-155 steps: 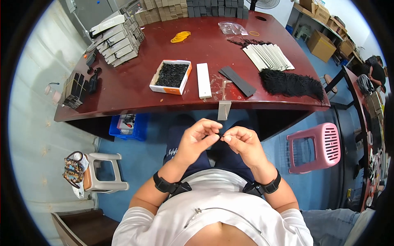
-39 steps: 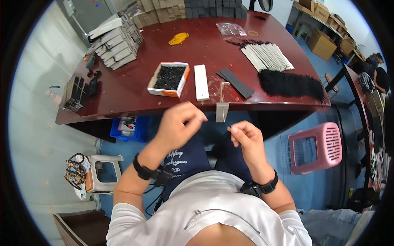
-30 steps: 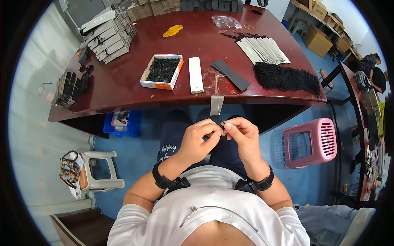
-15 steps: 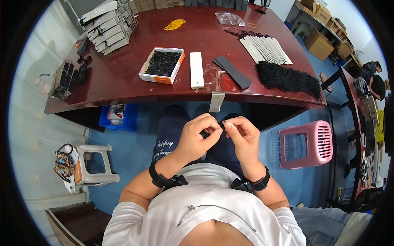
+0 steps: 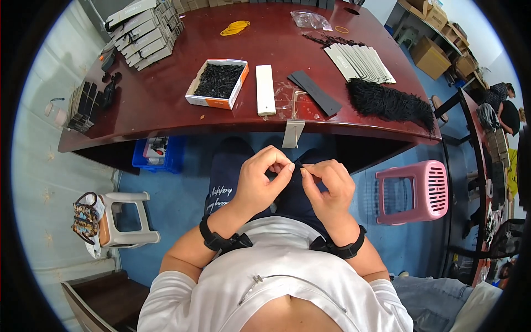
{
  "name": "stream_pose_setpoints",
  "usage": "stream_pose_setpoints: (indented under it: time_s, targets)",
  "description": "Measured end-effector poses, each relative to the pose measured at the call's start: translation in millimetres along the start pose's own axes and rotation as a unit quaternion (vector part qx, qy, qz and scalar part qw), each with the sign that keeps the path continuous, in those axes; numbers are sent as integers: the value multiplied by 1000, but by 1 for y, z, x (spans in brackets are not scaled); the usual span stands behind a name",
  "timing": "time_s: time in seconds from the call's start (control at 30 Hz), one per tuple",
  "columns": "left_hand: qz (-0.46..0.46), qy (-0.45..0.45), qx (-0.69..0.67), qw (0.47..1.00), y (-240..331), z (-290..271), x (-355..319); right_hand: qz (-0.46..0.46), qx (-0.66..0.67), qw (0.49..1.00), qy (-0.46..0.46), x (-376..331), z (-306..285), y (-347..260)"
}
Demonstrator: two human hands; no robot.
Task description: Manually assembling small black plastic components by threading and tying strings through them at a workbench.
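Dark red, glossy tabletop (image 5: 271,41) stretches across the upper half of the view, above a blue floor (image 5: 141,260); picture a clock face centred on the wearer's two bare hands, which are over the lap and clear of the table's edge. The left hand (image 5: 260,180) presses thumb and index finger together, and the right hand (image 5: 332,188) does the same just beside it. Between them, at the centre of the clock, their fingers pinch a small black piece (image 5: 298,163) (its exact shape is too small to tell against the navy trousers (image 5: 227,166)).

At 12 o'clock, a metal bracket (image 5: 293,134) hangs over the table edge. Slightly past 12 lie two crossed dark grey strips (image 5: 314,93); at 11, a plain white strip (image 5: 265,90) and, farther off, yellow rubber bands (image 5: 235,28). Between 10 and 11, an open white-and-orange box (image 5: 238,88) holds a heap of black bits (image 5: 218,80). Fanned pale cards (image 5: 359,63) lie at 1 o'clock, and a thick bundle of black cords (image 5: 390,105) at 2. On the floor, a pink stool (image 5: 437,191) is near 3 o'clock.
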State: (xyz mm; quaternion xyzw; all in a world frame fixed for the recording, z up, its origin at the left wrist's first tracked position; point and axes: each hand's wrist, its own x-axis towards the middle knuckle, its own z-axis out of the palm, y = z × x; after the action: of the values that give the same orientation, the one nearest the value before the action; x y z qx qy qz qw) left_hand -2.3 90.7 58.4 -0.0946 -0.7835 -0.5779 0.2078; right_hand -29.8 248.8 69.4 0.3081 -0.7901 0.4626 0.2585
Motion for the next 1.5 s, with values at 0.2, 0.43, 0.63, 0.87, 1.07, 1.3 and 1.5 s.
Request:
stream_pose_setpoints:
  time_s: [0.2,0.43,0.63,0.87,1.07,1.3,1.5]
  targets:
    - [9,1,11,1000,4,2,0,-29,-52,998,-3,0,-1,-2]
    - [25,9,34,999,8,3,0,-51,-69,996,3,0,0,-1]
    - [57,24,84,995,8,3,0,-65,-78,995,7,1,0,-2]
    - [88,24,109,990,8,4,-1,-77,-92,993,10,0,1,-1]
    - [118,22,154,981,8,2,-2,-33,-53,998,-6,-1,-1,-5]
    - [150,5,196,969,10,-1,-2,217,199,953,-75,-6,0,6]
    - [68,-43,21,997,4,-8,-1,264,385,882,-70,-11,2,17]
